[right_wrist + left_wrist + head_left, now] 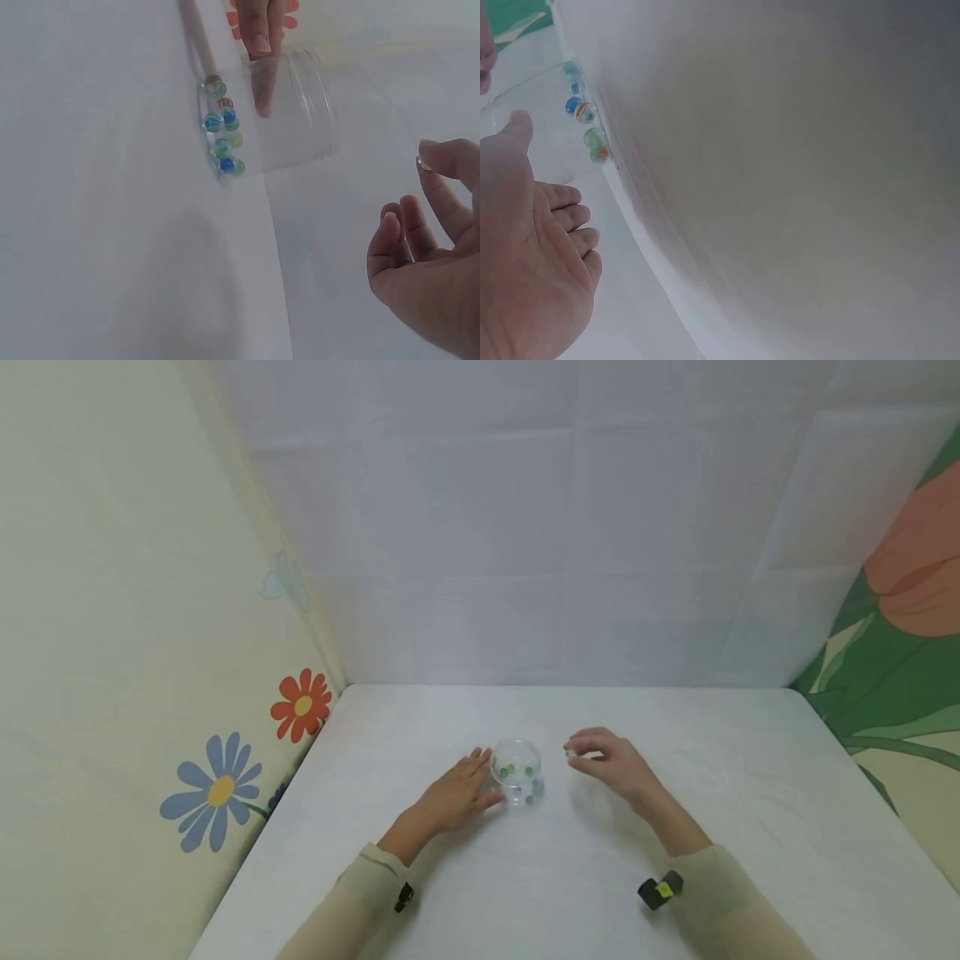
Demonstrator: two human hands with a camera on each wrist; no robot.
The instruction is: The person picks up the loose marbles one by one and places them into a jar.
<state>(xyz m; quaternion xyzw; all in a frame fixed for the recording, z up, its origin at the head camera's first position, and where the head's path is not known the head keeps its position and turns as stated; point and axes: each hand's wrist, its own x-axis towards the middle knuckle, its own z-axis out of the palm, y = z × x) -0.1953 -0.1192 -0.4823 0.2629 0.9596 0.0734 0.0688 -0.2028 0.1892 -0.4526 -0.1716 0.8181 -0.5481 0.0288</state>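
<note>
At the centre of the white surface, the left hand rests flat, straight fingers touching the clear glass cup of coloured marbles. At three o'clock, the right hand pinches a small glass marble; a loose pinch could let it roll away.

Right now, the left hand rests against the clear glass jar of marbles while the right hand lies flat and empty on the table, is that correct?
Not quite. The right hand is raised beside the jar, pinching a marble between thumb and forefinger, as the right wrist view shows. The left hand does rest against the jar.
</note>
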